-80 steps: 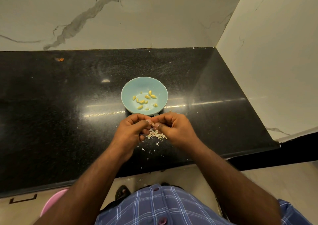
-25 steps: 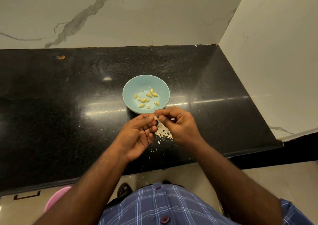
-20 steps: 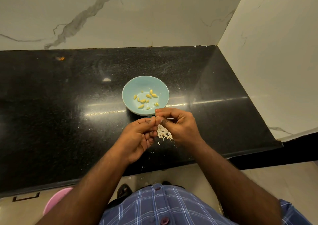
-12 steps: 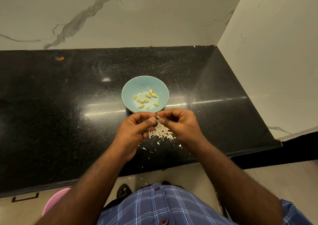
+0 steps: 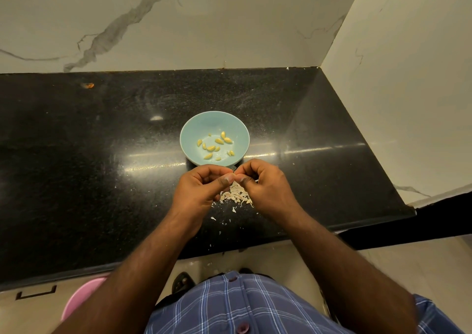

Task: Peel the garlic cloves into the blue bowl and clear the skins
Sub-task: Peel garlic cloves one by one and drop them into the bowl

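Garlic clove, tiny and mostly hidden, sits pinched between left hand and right hand, both curled, just before the blue bowl. It looks light and slippery; papery skins on the desk tear easily, so hold it at the ends.

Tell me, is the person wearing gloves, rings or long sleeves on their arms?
No. The left hand and right hand are bare, with no gloves, rings or watch showing. Both forearms are uncovered too. The only clothing visible is a blue checked shirt with dark buttons.
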Demonstrator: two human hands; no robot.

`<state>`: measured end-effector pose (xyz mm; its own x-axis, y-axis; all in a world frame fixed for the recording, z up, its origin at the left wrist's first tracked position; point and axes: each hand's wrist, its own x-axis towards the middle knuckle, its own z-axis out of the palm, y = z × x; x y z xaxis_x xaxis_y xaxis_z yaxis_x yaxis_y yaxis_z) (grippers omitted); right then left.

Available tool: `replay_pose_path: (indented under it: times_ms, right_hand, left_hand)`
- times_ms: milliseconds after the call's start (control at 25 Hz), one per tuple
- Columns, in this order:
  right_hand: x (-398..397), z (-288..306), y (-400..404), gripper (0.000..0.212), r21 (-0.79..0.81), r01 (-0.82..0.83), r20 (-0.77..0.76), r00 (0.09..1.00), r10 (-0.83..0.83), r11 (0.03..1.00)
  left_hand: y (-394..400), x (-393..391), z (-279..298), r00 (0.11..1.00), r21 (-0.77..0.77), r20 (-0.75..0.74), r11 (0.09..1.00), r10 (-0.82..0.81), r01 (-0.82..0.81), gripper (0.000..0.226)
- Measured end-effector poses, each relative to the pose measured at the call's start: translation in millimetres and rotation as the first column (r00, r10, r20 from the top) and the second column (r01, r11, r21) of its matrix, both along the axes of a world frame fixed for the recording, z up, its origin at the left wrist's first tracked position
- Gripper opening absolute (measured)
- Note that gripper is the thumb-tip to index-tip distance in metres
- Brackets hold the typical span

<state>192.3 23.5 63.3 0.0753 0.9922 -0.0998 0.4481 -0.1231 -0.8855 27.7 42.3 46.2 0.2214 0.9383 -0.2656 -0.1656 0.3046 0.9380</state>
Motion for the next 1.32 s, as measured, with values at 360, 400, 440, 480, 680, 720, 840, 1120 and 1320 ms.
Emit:
replay_pose_path:
  times_ms: [360, 400, 440, 480, 680, 720, 840, 1120, 1320]
  right_hand:
    - [-5.2, 4.3, -2.0, 0.007, -0.13, 0.046, -0.22, 0.973, -0.074, 0.99]
    - [-5.5, 4.6, -2.2, 0.006, -0.132, 0.037, -0.238, 0.969, -0.067, 0.991]
    - [-5.7, 4.6, -2.7, 0.007, -0.128, 0.024, -0.242, 0.969, -0.054, 0.991]
    - [-5.9, 4.5, -3.1, 0.008, -0.115, 0.022, -0.227, 0.973, -0.048, 0.993]
    - [-12.3, -7.7, -5.6, 0.01, 0.215, 0.039, 0.186, 0.979, -0.08, 0.976]
    - [-14.4, -11.4, -6.8, 0.012, 0.32, 0.002, 0.278, 0.956, -0.096, 0.947]
    - [-14.0, -17.6, -7.9, 0.013, 0.457, -0.071, 0.394, 0.91, -0.131, 0.886]
    - [-6.5, 3.8, 1.1, 0.019, -0.246, 0.049, -0.257, 0.959, -0.115, 0.968]
    - [-3.4, 10.4, 2.9, 0.011, -0.427, -0.016, -0.423, 0.887, -0.184, 0.904]
  left_hand:
    - [-4.9, -2.4, -4.7, 0.999, 0.039, 0.042, 0.999, 0.004, -0.006, 0.016]
    - [-5.1, -2.6, -5.0, 0.998, 0.024, 0.063, 1.0, 0.011, -0.013, 0.016]
    - [-5.2, -3.1, -6.1, 0.997, 0.012, 0.072, 1.0, 0.019, -0.02, 0.017]
    - [-5.3, -2.9, -7.4, 0.997, 0.003, 0.071, 1.0, 0.026, -0.026, 0.017]
    - [-6.2, 1.8, -8.1, 0.997, -0.057, 0.044, 0.997, 0.062, -0.06, 0.005]
    - [-6.5, 3.3, -7.0, 0.997, -0.077, 0.046, 0.995, 0.069, -0.065, 0.005]
    - [-7.0, 4.8, -6.7, 0.996, -0.122, 0.044, 0.99, 0.081, -0.075, 0.007]
    - [-10.2, -2.7, -7.3, 0.998, 0.123, -0.055, 0.992, 0.017, -0.011, 0.013]
    - [-11.1, -4.8, -9.6, 0.994, 0.206, -0.108, 0.978, -0.012, 0.034, 0.014]
